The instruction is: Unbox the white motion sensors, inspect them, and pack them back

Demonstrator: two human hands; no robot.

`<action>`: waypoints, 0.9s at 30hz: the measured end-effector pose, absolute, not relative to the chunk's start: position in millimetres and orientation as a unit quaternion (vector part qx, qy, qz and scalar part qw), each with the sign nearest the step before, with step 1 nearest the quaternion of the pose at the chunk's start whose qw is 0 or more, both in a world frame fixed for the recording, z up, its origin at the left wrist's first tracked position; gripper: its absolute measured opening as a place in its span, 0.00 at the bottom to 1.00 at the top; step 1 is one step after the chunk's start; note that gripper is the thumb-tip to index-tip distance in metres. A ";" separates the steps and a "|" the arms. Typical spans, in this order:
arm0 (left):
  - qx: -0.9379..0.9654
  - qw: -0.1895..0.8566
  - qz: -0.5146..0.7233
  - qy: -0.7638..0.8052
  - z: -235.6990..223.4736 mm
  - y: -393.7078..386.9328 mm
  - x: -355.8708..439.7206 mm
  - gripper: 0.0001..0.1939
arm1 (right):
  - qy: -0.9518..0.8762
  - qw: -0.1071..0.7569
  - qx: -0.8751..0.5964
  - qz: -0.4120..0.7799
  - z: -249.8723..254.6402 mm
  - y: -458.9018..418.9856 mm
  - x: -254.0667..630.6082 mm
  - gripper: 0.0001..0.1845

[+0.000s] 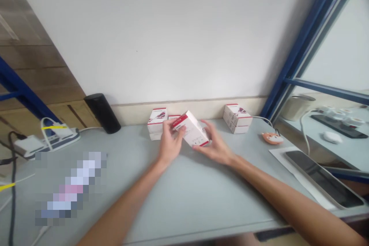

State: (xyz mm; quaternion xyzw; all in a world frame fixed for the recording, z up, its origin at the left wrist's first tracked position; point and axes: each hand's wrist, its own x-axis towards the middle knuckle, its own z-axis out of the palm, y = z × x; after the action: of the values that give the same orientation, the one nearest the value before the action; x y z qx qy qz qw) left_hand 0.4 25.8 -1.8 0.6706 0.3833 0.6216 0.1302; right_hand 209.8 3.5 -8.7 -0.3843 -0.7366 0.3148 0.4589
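My left grip (170,144) and right grip (217,146) are both closed around one small carton (192,132), which sits between them, tilted and seemingly raised above the desk (173,203). My left thumb lies across the face turned towards me, with the fingers at the end on that side; my right thumb is at the lower near corner and the other fingers reach around the right end.

I'd judge it light, since fingertips seem enough to carry it, though I can't see whether anything is inside. The walls look like thin card: stiff while the edges stay square, but likely to dent if I pinch the middle of a face. The smooth printed surface could slide a little under dry fingers. I'd take hold at the two ends or along the corners, where folded card should be firmest, and press gently.

The carton is mostly white, with a red band carrying pale lettering by my left grip and a narrower red strip by my right. Dark print shows beside my left thumb and small marks nearer my right; both are too blurred to read. Similar boxes in white, red and dark maroon stand in a left stack (157,118) beyond my left grip and a right stack (238,118) beyond my right.
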 end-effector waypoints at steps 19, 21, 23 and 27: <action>0.557 0.195 0.544 0.596 -25.8 85.8 -96.9 0.27 | -0.832 0.298 -0.464 -0.054 1.4 64.5 97.7 0.23; 0.561 0.193 0.540 0.597 -24.8 86.8 -97.3 0.27 | -0.836 0.292 -0.462 -0.050 6.4 65.0 100.6 0.23; 0.569 0.189 0.534 0.597 -22.9 86.9 -97.7 0.27 | -0.846 0.280 -0.451 -0.046 14.6 68.9 113.6 0.23; 0.587 0.174 0.519 0.597 -18.0 86.5 -97.8 0.27 | -0.818 0.278 -0.501 -0.056 30.3 74.9 183.9 0.26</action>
State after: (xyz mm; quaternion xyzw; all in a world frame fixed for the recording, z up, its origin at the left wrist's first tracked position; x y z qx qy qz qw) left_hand -97.8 86.5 -18.0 0.5867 0.5966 0.5193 0.1739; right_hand 183.9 74.9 30.3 -0.5006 -0.8180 -0.0565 0.2775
